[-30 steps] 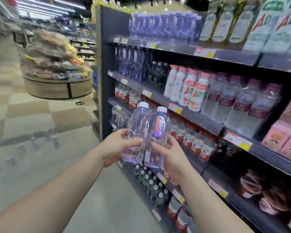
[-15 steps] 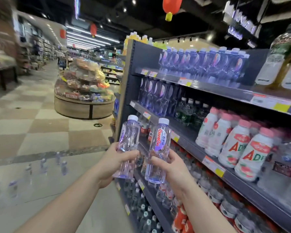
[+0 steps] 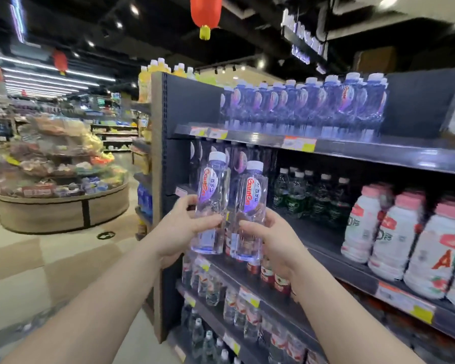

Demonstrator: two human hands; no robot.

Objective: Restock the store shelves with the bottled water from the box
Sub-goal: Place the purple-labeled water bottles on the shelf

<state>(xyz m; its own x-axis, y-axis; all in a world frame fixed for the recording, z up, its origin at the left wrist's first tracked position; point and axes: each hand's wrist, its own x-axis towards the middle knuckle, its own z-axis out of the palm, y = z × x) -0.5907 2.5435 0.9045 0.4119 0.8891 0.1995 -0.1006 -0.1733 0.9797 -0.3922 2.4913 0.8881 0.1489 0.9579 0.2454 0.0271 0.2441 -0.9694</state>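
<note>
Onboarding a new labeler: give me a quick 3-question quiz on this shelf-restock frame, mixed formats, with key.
1. True or false: the left hand and the right hand each grip one clear water bottle.
2. Multiple choice: matching bottles with white caps stand in a row on which shelf? A) top B) the shelf with the white drink bottles C) bottom
3. Fill in: the dark green bottles stand to the ___ of the held right bottle.

Key: 1 true; 2 A; 3 right
</note>
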